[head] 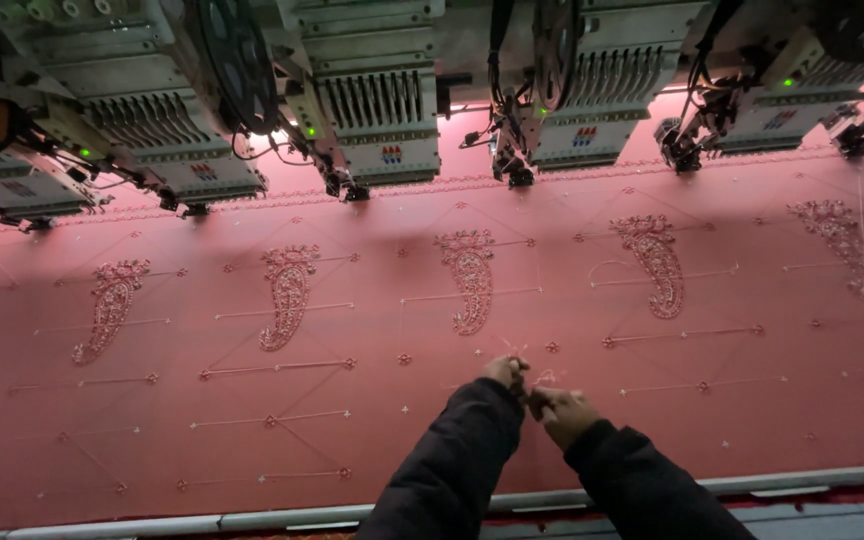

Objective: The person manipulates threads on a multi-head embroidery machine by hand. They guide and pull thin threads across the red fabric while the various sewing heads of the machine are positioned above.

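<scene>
Though stretched flat over the frame from left edge to right, looks soft and thin: pink cloth (352, 440), likely to dimple under any press and to pucker if tugged.

Along the far edge, from left to right: a row of embroidery heads (382, 120), needles down near the cloth, small green lamps lit. Below them, a line of stitched paisley motifs (287, 295), linked by fine stitched lines and little flowers. Along the near edge, a pale metal rail (152, 525).

Just right of the middle, nearer the near edge than the far one: left hand (505, 372) in a dark sleeve, fingertips drawn together, seemingly pinching a loose thread (544, 378) that stands up off the cloth. Right beside it, almost touching: right hand (564, 414), also dark-sleeved, fingers bunched toward the same wisp; too small and blurred to tell exactly which finger meets it.

Judged from this: nearly weightless, limp, hair-fine, easy to snap or to let slip from dry fingertips. Best taken low, close to where it leaves the cloth, between thumb tip and forefinger, with the cloth steadied beside it. Worth avoiding the raised stitching of the motifs, apt to snag.
</scene>
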